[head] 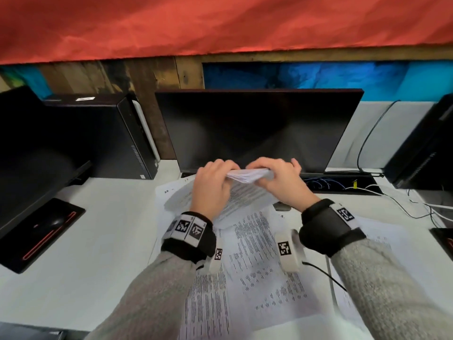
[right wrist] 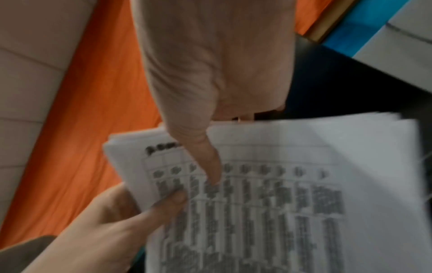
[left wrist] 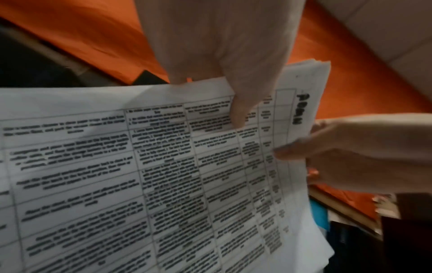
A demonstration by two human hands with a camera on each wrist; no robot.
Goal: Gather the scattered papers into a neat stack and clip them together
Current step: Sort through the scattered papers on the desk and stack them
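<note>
Far left of desk (head: 98,229): black monitor (head: 31,153), mouse pad (head: 41,231) with a mouse on it, and a black computer tower (head: 107,133) standing behind.

Left hand (head: 212,186): raised above the desk in front of the centre monitor (head: 257,126). Fingers curled over the top edge of a stack of printed papers (head: 247,174); the left wrist view shows the thumb (left wrist: 240,110) pressed on the printed face, so the stack is pinched between thumb and fingers.

Stack: held off the desk between both hands, near edge hanging down toward the wrists. Top sheet carries a printed table; text too blurred to read. Sheet edges at the corner are slightly uneven.

Loose sheets (head: 257,266): lying overlapped on the desk below the forearms.

Right hand (head: 282,180): grips the stack's other end, touching or just beside the left hand. Fingers curled over the top edge, thumb (right wrist: 208,162) pressed on the printed face.

Right of desk: cables (head: 416,207), a second dark tower (head: 429,143).
</note>
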